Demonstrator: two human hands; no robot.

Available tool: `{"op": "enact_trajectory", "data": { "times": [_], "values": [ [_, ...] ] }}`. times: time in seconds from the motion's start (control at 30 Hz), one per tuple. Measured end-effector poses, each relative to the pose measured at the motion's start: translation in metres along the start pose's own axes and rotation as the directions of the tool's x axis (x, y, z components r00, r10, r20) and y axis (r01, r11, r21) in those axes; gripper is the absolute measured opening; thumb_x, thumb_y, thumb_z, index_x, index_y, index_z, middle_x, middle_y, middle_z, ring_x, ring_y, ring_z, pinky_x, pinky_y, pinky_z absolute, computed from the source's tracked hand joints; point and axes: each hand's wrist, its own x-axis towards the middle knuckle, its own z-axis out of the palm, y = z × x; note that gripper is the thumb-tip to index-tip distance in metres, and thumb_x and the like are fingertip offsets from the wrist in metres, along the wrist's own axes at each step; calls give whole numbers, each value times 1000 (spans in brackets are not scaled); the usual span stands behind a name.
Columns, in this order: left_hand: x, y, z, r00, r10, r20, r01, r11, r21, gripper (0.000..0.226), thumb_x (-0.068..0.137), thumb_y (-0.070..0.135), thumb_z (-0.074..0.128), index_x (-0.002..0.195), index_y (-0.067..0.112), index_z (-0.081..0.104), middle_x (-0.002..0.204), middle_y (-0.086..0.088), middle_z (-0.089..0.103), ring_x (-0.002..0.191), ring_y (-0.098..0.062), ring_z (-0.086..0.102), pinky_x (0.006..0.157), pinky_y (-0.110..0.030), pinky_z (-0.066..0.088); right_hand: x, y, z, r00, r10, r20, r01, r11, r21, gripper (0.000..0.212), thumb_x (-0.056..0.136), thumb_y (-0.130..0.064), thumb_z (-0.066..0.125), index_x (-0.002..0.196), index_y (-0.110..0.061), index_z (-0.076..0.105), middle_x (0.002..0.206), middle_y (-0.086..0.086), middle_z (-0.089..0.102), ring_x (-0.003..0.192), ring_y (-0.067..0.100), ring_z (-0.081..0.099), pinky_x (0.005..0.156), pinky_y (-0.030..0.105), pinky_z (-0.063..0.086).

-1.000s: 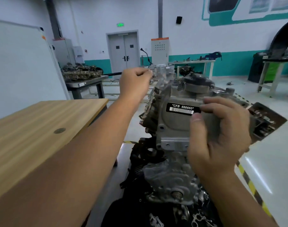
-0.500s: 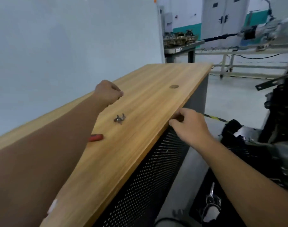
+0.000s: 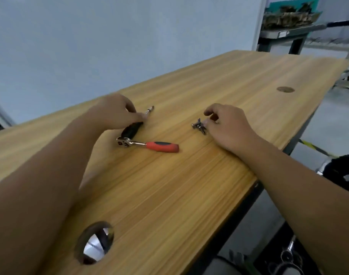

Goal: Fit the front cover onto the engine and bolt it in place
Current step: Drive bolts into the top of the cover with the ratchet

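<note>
Both of my hands are over the wooden table. My left hand pinches the steel shaft of a black-handled driver tool that lies on the table, its silver tip pointing away from me. My right hand has its fingers curled down on a small pile of bolts, its fingertips pinching one at the pile's right side. A ratchet with a red handle lies between my hands, untouched. The engine and the front cover are out of view.
A round cable hole is in the near tabletop, and a capped one lies far right. A pale partition stands behind the table. Dark machine parts sit past the right edge. A grey bench with metal parts stands behind.
I have turned from the engine to the table. My left hand came down on the driver tool, and my right hand moved from the table edge to the bolts.
</note>
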Motion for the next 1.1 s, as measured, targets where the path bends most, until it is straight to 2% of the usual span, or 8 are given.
{"op": "enact_trajectory", "data": {
  "times": [0.1,0.3,0.53,0.6,0.7,0.8,0.97,1.1],
  "values": [
    [6,2,23,998,-40,41,39,999,15,49,70,76,72,87,31,66,90,7,60,86,-16,56,77,-35,48,8,4,-1,1000,-2,21,1,999,48,36,98,-36,65,129,-19,68,109,0,68,103,16,59,85,23,38],
    [18,15,27,997,-73,-38,75,996,58,22,87,38,68,86,16,70,90,-6,65,81,-23,60,61,-30,45,12,8,3,1000,-16,0,16,1000,5,30,101,-32,62,124,-15,72,117,4,72,98,10,56,83,21,36],
    [-7,52,-16,965,-11,-263,-71,951,-300,22,93,26,66,82,7,65,77,-4,59,67,-14,52,57,-27,37,-39,-36,-28,964,45,-263,69,910,410,14,97,-39,65,92,-28,72,75,-21,67,73,-5,60,65,13,45],
    [-24,76,-32,961,0,-276,-118,905,-408,24,92,26,66,79,5,63,66,-4,59,57,-15,53,54,-26,39,-67,-61,-46,968,-90,-235,149,957,248,34,90,-57,61,105,-29,73,90,-22,70,88,-1,61,78,18,47],
    [-57,125,-52,970,-32,-243,-160,669,-726,31,90,24,70,84,-4,58,47,-7,49,42,-22,50,46,-25,41,-100,-85,-76,950,-275,-146,198,895,-399,57,85,-75,48,113,-30,68,101,-10,69,100,19,59,96,43,40],
    [-85,192,-57,995,-35,-93,-71,400,-914,22,91,20,71,86,10,52,54,-7,40,42,-20,45,44,-28,39,-120,-85,-113,935,-248,-253,67,824,-563,48,88,-68,57,99,-22,67,83,1,66,90,33,61,103,60,39],
    [-130,321,-58,891,341,301,376,-178,-909,24,98,23,57,80,11,47,60,-4,49,36,-13,41,38,-16,36,-164,-53,-188,863,-290,-414,90,894,-438,24,97,-50,52,95,-27,57,70,-14,52,63,14,46,54,34,33],
    [-166,414,-57,840,496,221,428,-356,-830,38,110,35,37,84,13,54,55,-3,53,34,-9,37,37,-11,32,-236,-13,-240,800,-168,-576,54,976,-210,43,93,-76,46,80,-36,37,60,-16,35,54,5,38,48,26,31]
  ]
}}
